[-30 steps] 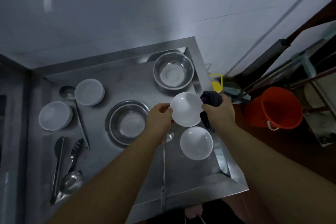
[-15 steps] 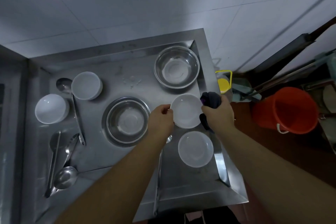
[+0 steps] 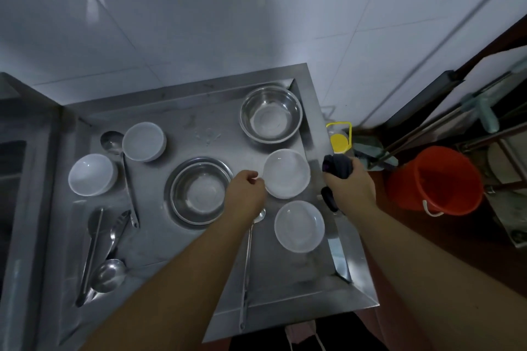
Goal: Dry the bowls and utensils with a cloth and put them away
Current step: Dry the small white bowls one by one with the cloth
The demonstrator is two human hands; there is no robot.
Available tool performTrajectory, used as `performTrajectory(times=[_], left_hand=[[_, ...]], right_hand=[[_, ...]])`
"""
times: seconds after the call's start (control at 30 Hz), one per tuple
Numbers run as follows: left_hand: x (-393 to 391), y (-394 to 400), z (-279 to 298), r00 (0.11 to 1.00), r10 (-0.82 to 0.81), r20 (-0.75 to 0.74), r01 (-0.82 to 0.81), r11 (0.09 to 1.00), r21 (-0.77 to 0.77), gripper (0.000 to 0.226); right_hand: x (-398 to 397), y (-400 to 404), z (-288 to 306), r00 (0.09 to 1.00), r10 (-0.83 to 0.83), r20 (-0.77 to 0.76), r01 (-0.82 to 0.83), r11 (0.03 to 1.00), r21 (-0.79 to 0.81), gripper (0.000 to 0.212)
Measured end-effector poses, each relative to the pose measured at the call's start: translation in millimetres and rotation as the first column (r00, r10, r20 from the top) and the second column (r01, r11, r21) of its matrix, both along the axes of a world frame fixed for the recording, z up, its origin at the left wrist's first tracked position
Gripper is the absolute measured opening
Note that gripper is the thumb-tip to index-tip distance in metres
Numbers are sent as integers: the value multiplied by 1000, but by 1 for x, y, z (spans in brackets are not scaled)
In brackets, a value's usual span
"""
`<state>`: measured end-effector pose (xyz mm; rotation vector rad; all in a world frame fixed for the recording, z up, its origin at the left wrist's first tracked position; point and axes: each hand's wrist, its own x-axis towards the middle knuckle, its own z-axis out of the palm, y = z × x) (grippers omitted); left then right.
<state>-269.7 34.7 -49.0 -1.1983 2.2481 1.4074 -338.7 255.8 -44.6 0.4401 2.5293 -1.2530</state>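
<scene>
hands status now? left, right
Left hand: closed, pinching the rim of the white bowl.
Right hand: closed on the dark cloth.

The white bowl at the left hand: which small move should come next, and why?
Probably bring the dark cloth in the right hand onto the white bowl and wipe it. The left hand pinches the bowl's rim at its left edge, while the cloth is bunched just to the bowl's right, not touching it.

white bowl upright on steel counter, dark cloth bunched
</scene>
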Motion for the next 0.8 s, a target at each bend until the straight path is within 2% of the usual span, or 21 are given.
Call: performTrajectory(times=[0.2,0.33,0.47,0.6,0.8], left_hand=[[57,11,33,980,-200,21,201,966,-163,34],[104,30,58,960,-278,46,280,925,-257,28],[157,45,75,932,-335,141,363,872,-328,35],[213,45,86,893,-374,249,446,804,-392,40],[288,8,93,915,-290,279,390,811,-436,42]], right_hand=[[43,13,31,989,138,-54,-136,989,50,31],[79,17,48,949,309,-68,-304,950,71,33],[121,19,61,864,490,-113,-489,871,41,32],[161,7,69,729,675,-114,-673,737,64,33],[215,-35,75,611,789,-56,-781,613,117,26]])
